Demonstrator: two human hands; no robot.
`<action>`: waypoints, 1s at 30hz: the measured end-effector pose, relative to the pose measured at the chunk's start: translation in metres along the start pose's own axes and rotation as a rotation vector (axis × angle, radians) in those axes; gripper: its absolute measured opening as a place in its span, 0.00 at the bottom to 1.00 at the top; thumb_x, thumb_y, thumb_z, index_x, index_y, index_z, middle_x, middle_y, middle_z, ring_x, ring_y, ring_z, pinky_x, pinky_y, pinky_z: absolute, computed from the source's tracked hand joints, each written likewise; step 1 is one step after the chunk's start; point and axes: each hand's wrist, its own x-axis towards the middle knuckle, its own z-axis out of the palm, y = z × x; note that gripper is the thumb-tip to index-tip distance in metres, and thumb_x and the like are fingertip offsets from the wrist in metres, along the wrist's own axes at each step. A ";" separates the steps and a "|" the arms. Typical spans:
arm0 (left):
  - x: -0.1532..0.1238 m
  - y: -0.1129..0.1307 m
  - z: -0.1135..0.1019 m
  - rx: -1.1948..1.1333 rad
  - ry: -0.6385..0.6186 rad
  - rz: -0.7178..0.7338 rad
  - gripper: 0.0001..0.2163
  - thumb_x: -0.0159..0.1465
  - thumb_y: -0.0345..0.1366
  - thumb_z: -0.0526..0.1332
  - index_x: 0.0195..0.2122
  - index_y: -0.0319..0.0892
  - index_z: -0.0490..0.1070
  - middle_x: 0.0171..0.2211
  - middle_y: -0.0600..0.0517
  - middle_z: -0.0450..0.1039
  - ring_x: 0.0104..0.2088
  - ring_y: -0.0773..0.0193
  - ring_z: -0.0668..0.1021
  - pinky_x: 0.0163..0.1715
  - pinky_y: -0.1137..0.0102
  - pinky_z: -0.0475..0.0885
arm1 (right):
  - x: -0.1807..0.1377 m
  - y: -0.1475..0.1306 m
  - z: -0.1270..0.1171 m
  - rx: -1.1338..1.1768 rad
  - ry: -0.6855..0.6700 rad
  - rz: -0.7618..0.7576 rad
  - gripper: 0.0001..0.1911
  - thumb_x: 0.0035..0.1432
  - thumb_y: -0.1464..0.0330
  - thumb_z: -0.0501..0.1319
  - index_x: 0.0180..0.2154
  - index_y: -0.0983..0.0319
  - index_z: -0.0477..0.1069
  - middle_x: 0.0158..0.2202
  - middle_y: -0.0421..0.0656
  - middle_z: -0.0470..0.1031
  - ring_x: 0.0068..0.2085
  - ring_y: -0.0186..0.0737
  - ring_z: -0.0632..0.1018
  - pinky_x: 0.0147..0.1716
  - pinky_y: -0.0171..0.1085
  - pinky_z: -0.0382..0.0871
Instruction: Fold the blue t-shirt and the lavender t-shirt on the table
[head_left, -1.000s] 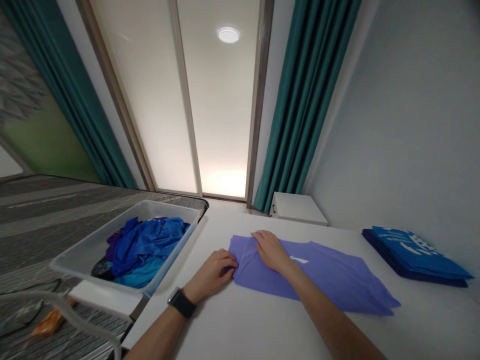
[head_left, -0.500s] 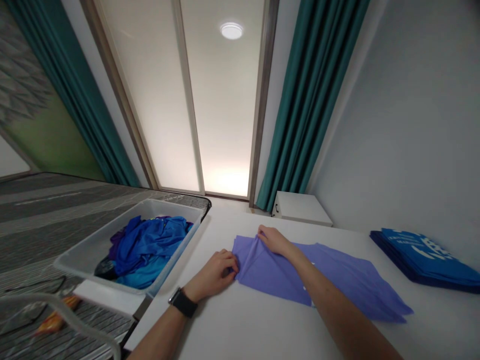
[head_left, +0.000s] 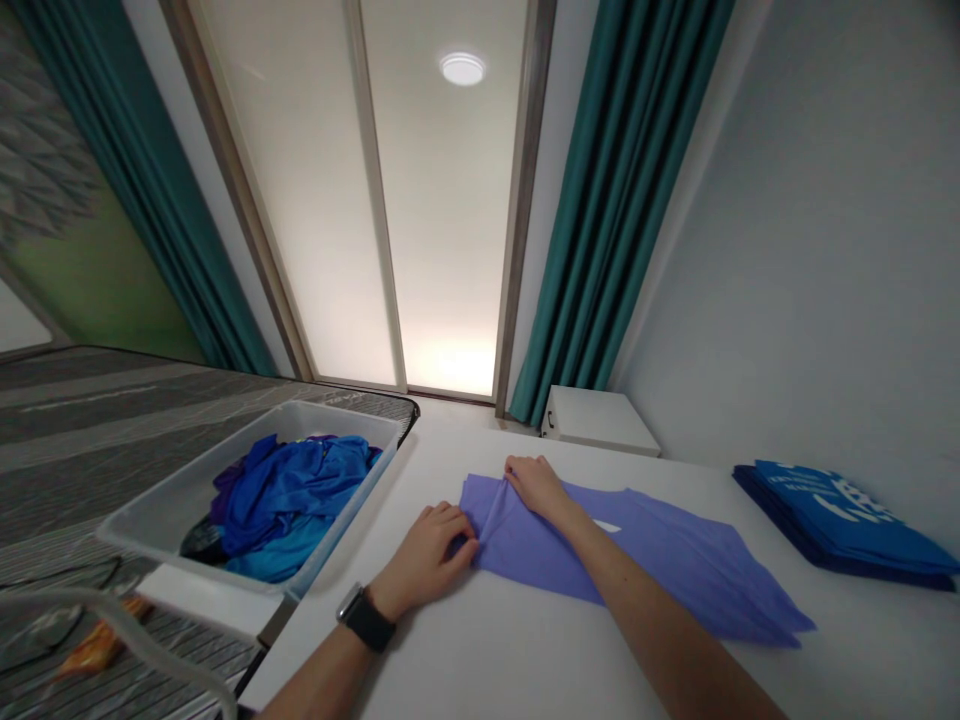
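Observation:
A purple T-shirt (head_left: 667, 545) lies lengthwise across the white table (head_left: 480, 650), with a bit of white print showing beside my right forearm. At its left end my left hand (head_left: 436, 548), with a dark watch on the wrist, has its fingers curled over the near corner and pinches the cloth. My right hand (head_left: 534, 482) is closed on the shirt near its far edge, pulling up a ridge of fabric. Between the two hands a taut crease runs through the cloth. The fingertips of both hands are partly hidden.
Left of the table a translucent plastic bin (head_left: 142, 515) holds crumpled blue and purple clothes (head_left: 300, 495). A stack of folded blue shirts (head_left: 847, 520) lies at the right by the wall. Behind the table stands a low white cabinet (head_left: 600, 418).
My right hand has shifted slightly left with the pinched fabric, and the cloth between my hands is gathered a little more. More of the white print shows beside my forearm.

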 end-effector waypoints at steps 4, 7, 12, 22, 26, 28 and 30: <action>0.003 0.009 0.013 0.128 0.054 -0.081 0.07 0.66 0.40 0.58 0.34 0.44 0.69 0.36 0.51 0.71 0.40 0.56 0.70 0.41 0.62 0.63 | 0.001 0.001 -0.001 -0.018 0.011 -0.005 0.08 0.68 0.67 0.53 0.43 0.59 0.70 0.42 0.44 0.78 0.45 0.42 0.76 0.46 0.39 0.59; 0.003 0.009 0.019 0.158 0.045 -0.092 0.04 0.66 0.36 0.57 0.34 0.44 0.68 0.37 0.51 0.70 0.41 0.56 0.70 0.42 0.62 0.63 | -0.001 0.000 -0.008 -0.029 0.041 0.002 0.10 0.67 0.69 0.52 0.45 0.60 0.70 0.44 0.46 0.77 0.47 0.43 0.75 0.47 0.39 0.61; 0.003 0.008 0.017 0.132 0.041 -0.114 0.04 0.65 0.34 0.56 0.32 0.44 0.67 0.36 0.51 0.70 0.41 0.57 0.70 0.42 0.62 0.63 | -0.027 -0.009 -0.017 -0.049 0.113 -0.011 0.19 0.67 0.70 0.48 0.57 0.63 0.65 0.54 0.52 0.71 0.56 0.47 0.69 0.55 0.44 0.59; 0.001 -0.007 0.012 0.200 0.095 -0.152 0.08 0.63 0.29 0.54 0.40 0.44 0.70 0.37 0.50 0.74 0.41 0.56 0.73 0.41 0.61 0.65 | -0.090 -0.034 0.001 0.093 -0.040 -0.103 0.31 0.69 0.54 0.42 0.67 0.60 0.51 0.70 0.47 0.48 0.69 0.45 0.49 0.66 0.49 0.40; 0.002 -0.029 0.003 0.198 0.229 -0.171 0.13 0.67 0.31 0.49 0.47 0.42 0.71 0.43 0.45 0.75 0.44 0.55 0.75 0.44 0.59 0.69 | -0.089 -0.036 -0.003 0.113 -0.076 -0.090 0.31 0.69 0.52 0.42 0.68 0.58 0.50 0.71 0.46 0.45 0.70 0.45 0.46 0.67 0.50 0.36; 0.007 -0.030 0.003 0.221 0.277 -0.113 0.16 0.69 0.33 0.48 0.54 0.41 0.68 0.51 0.43 0.73 0.51 0.54 0.73 0.51 0.58 0.68 | -0.089 -0.036 -0.004 0.115 -0.078 -0.093 0.31 0.69 0.52 0.42 0.68 0.56 0.50 0.71 0.46 0.45 0.70 0.45 0.47 0.66 0.51 0.37; 0.015 -0.023 0.007 0.272 0.239 -0.027 0.19 0.70 0.35 0.47 0.61 0.41 0.62 0.60 0.43 0.66 0.60 0.54 0.68 0.58 0.57 0.63 | -0.090 -0.037 -0.004 0.116 -0.057 -0.095 0.30 0.69 0.53 0.43 0.67 0.56 0.51 0.70 0.46 0.45 0.70 0.46 0.47 0.66 0.52 0.38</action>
